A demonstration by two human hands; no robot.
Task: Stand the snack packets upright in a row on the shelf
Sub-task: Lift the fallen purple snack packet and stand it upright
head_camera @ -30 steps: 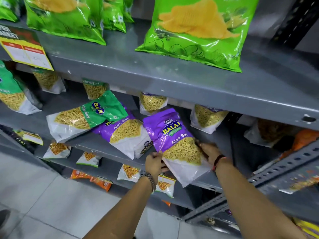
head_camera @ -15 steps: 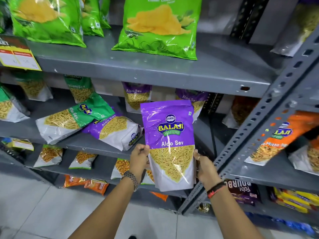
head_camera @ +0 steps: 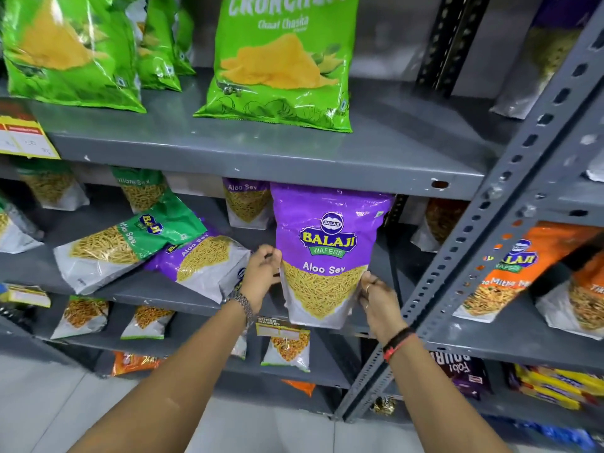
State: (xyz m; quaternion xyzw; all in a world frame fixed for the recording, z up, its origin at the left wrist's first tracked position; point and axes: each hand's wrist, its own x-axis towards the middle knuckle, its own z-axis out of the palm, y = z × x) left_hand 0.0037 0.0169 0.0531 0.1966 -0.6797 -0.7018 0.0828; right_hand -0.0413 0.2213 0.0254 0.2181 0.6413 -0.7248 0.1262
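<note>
I hold a purple Aloo Sev packet [head_camera: 327, 250] upright at the front of the middle grey shelf [head_camera: 137, 286]. My left hand [head_camera: 261, 273] grips its left edge and my right hand [head_camera: 376, 295] grips its lower right edge. Its top reaches the underside of the shelf above. To its left a second purple Aloo Sev packet [head_camera: 206, 259] lies flat and slanted, partly under a green sev packet [head_camera: 130, 243] that also lies flat. Further purple packets [head_camera: 246, 204] stand at the back of the shelf.
Green chips bags [head_camera: 281, 60] stand on the upper shelf [head_camera: 261, 152]. A slotted grey upright [head_camera: 474, 256] runs diagonally at my right, with orange packets [head_camera: 510, 269] on the neighbouring rack. Small packets [head_camera: 287, 348] fill the lower shelf. A yellow price tag [head_camera: 23, 138] hangs at left.
The purple packet went from lying slanted on the shelf to held upright in both hands, then moved up and back toward the shelf. The view shifted right and closer.
</note>
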